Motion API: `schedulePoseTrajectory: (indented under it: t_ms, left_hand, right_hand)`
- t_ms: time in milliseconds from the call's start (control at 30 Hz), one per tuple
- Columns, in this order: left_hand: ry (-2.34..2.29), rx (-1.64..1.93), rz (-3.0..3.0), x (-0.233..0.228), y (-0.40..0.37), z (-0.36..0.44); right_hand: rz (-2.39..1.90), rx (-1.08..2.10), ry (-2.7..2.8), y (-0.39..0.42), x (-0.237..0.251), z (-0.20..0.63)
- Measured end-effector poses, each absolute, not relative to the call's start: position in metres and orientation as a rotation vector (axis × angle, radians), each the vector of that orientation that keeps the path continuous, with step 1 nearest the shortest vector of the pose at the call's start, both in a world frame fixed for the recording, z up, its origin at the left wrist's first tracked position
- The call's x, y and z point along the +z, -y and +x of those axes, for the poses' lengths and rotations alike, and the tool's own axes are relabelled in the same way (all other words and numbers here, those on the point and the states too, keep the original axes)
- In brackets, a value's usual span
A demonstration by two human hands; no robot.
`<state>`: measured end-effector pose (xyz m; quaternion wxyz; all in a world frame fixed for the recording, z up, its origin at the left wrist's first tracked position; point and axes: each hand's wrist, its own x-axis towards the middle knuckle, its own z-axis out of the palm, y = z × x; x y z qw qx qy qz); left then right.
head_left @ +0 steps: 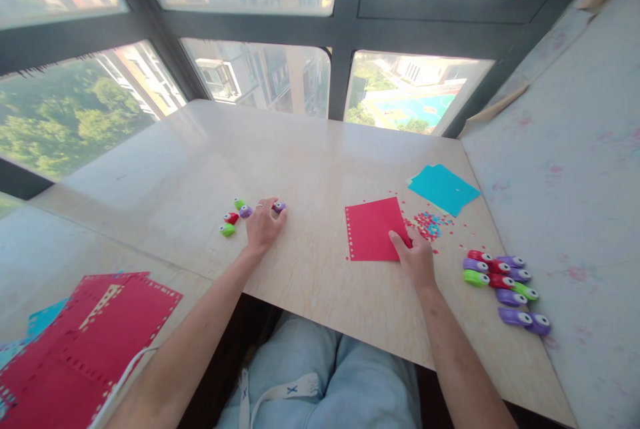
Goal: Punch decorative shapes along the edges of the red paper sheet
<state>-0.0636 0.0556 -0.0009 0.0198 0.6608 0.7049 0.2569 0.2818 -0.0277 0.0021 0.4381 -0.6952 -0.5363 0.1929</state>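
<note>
My right hand [418,259] pinches the right edge of a red paper sheet [373,229] between thumb and fingers. A row of small punched holes runs down the sheet's left edge. On the left, my left hand [264,225] curls its thumb and fingers around a purple craft punch [281,206] on the table; part of the punch is hidden. Just left of these fingers are another purple punch [245,212], a red punch [231,218] and two green punches [227,231]. Red and blue paper confetti [429,225] lies scattered beside the red sheet.
Blue paper sheets [443,189] lie at the back right. Several punches [500,281] are grouped near the right wall. Punched red sheets [95,342] overlap blue ones at the left front, with a white cable [125,375] across them. Windows border the table's far side.
</note>
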Motion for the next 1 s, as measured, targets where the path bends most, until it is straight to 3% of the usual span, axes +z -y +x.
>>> schedulePoseTrajectory:
  t_ms: [567, 1000]
  left_hand:
    - [-2.18, 0.787, 2.041, 0.002, -0.051, -0.061]
    - [-2.099, 0.803, 2.015, 0.003, -0.049, -0.062]
  right_hand:
    - [-1.681, 0.564, 1.289, 0.028, 0.002, 0.282]
    - [-1.301, 1.332, 0.957, 0.037, 0.009, 0.293]
